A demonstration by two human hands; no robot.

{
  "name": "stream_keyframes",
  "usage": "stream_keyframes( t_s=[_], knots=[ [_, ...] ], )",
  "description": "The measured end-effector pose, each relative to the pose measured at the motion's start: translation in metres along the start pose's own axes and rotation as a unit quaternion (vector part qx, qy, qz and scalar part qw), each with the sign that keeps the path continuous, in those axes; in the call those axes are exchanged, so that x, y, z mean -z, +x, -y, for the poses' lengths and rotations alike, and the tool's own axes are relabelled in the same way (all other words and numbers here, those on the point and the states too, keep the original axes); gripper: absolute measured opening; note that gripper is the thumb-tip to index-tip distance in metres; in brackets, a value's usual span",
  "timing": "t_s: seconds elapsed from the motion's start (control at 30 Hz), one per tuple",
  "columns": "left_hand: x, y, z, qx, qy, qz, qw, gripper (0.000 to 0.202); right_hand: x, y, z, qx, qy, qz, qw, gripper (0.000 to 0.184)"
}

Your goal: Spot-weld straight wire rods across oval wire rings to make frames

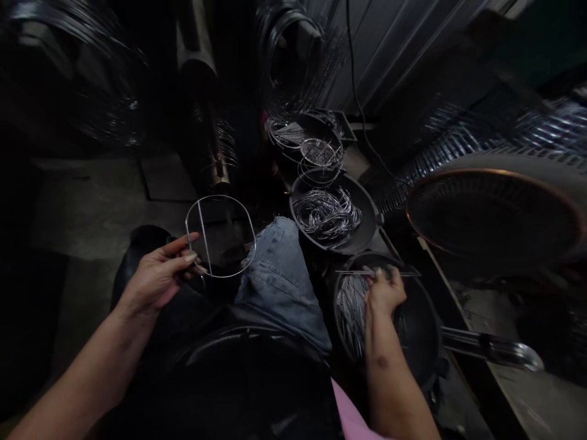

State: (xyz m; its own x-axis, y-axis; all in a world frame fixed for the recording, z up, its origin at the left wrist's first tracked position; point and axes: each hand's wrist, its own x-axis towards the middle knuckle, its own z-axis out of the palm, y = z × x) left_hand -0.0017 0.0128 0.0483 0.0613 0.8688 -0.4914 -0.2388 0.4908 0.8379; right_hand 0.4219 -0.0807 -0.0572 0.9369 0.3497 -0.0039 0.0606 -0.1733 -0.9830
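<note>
Two bare hands show in the head view, both closed on metal wire. The left hand (158,278) grips the edge of an oval wire frame (204,238), which has a straight bar across its middle and stands tilted just beyond the fingers, above the person's denim-covered knee (275,287). The right hand (386,293) pinches a thin straight wire rod (358,272), held level across its fingertips, directly over a dark round pan (424,330) that holds a bundle of straight wires (353,315). Beyond the right hand sits a second dark pan (369,232) filled with bent wire loops (326,215). Past that, a third dark pan (316,119) carries a stack of wire rings (321,153). Farther ahead of both hands, a large coil of wire (293,67) hangs in shadow. To the right of the right hand lies a big round mesh form with a copper-coloured rim (493,211), and a metal pan handle (486,345) juts from the nearest pan.
</note>
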Motion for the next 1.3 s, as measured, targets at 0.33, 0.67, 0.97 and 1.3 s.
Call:
stream_keyframes(
  t_s=[0.33, 0.67, 0.97, 1.3],
  knots=[
    [0.011, -0.010, 0.003, -0.016, -0.068, 0.018, 0.997, 0.051, -0.105, -0.107, 0.049, 0.298, -0.062, 0.258, 0.917, 0.031],
    [0.021, -0.004, 0.008, -0.015, -0.085, 0.033, 0.996, 0.047, -0.097, -0.131, 0.102, 0.354, -0.084, 0.527, 0.768, 0.032],
    [0.017, -0.007, 0.006, -0.011, -0.106, 0.048, 0.993, 0.047, -0.123, -0.161, 0.149, 0.616, -0.198, 0.600, 0.470, 0.037],
    [0.030, -0.011, -0.007, -0.016, -0.078, 0.092, 0.993, 0.049, -0.136, -0.158, 0.158, 0.649, -0.250, 0.603, 0.391, 0.036]
  ],
)
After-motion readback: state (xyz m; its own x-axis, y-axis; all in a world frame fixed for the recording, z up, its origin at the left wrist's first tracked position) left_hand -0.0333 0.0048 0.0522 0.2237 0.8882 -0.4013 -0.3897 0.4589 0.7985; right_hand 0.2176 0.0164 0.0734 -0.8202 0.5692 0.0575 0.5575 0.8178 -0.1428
